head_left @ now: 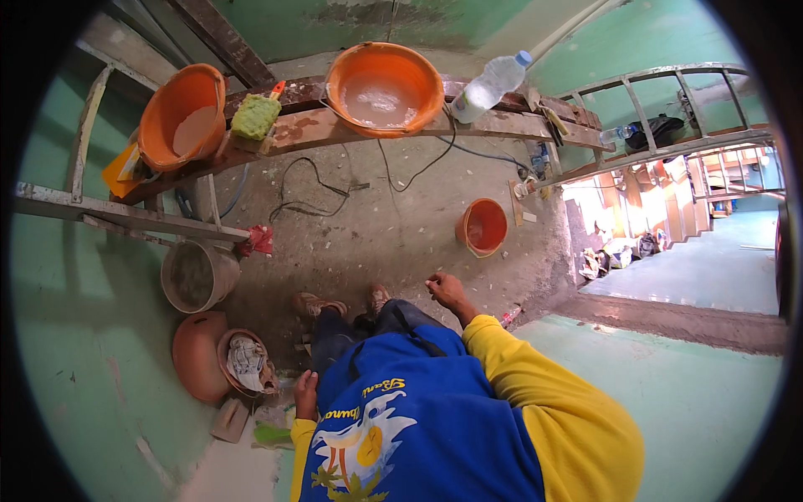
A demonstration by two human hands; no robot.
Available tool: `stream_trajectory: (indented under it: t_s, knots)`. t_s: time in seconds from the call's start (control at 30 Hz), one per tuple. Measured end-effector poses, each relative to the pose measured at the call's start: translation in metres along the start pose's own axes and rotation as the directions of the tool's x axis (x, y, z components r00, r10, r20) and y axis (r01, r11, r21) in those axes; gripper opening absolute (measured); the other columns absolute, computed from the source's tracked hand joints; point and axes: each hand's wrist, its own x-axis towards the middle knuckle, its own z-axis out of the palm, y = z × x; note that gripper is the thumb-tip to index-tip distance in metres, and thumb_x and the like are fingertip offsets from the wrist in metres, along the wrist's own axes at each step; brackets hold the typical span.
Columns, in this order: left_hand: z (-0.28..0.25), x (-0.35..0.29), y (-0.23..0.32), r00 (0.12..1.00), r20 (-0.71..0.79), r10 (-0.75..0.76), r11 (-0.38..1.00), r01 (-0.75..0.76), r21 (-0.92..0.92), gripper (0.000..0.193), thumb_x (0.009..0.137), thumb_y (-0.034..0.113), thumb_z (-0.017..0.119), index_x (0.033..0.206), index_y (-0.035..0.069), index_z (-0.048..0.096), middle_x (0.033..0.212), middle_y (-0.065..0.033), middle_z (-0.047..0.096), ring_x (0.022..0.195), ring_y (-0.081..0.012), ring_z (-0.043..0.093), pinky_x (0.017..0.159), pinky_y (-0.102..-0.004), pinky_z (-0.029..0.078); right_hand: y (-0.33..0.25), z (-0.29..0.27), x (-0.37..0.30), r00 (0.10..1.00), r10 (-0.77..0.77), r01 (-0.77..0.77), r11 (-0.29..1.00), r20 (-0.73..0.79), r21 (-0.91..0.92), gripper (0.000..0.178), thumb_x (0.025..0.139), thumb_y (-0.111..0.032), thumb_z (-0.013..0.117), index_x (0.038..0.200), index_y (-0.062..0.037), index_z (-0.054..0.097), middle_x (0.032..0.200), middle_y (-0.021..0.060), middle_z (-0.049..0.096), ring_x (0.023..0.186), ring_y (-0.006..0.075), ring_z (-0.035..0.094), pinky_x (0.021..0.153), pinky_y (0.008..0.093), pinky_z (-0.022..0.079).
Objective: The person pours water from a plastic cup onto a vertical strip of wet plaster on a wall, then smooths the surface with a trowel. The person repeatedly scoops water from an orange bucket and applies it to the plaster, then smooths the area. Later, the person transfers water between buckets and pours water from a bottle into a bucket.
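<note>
Blue cloth sweatshirt (468, 414) is worn; grips of right hand (448, 290), near orange plastic bucket (489, 214), and left hand (307, 396) cannot be told.

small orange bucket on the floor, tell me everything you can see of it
The small orange bucket stands on the grey, debris-speckled floor, ahead of the person's right hand, which does not touch it. It looks like plastic: round, open-topped, with a thin handle lying along the rim nearest the person. Paler residue seems to show inside; I cannot tell whether it holds liquid.
</note>
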Motion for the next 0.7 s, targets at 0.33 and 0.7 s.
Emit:
stream_trajectory:
  t_s: [0.33, 0.7]
  knots:
    - [0.045, -0.007, -0.083, 0.996, -0.040, 0.076, 0.997, -0.076, -0.019, 0.051, 0.099, 0.035, 0.066, 0.133, -0.004, 0.062, 0.124, -0.0129, 0.068, 0.110, -0.0193, 0.063, 0.096, -0.0316, 0.049, 0.121, -0.014, 0.000, 0.976, 0.206, -0.179, 0.948, -0.078, 0.264, 0.026, 0.095, -0.022, 0.067, 0.103, 0.0027, 0.071, 0.079, 0.0133, 0.073, 0.066, 0.0217, 0.072, 0.063, 0.0354, 0.058]
    - [0.054, -0.001, -0.040, 0.999, -0.018, 0.033, 0.999, -0.033, -0.013, 0.048, 0.099, 0.033, 0.066, 0.132, -0.002, 0.061, 0.115, -0.0103, 0.070, 0.101, -0.0196, 0.066, 0.088, -0.0317, 0.052, 0.183, -0.014, -0.015, 0.954, 0.280, -0.222, 0.903, -0.110, 0.369, 0.025, 0.094, -0.021, 0.068, 0.105, 0.0022, 0.071, 0.079, 0.0130, 0.072, 0.065, 0.0212, 0.071, 0.062, 0.0354, 0.059]
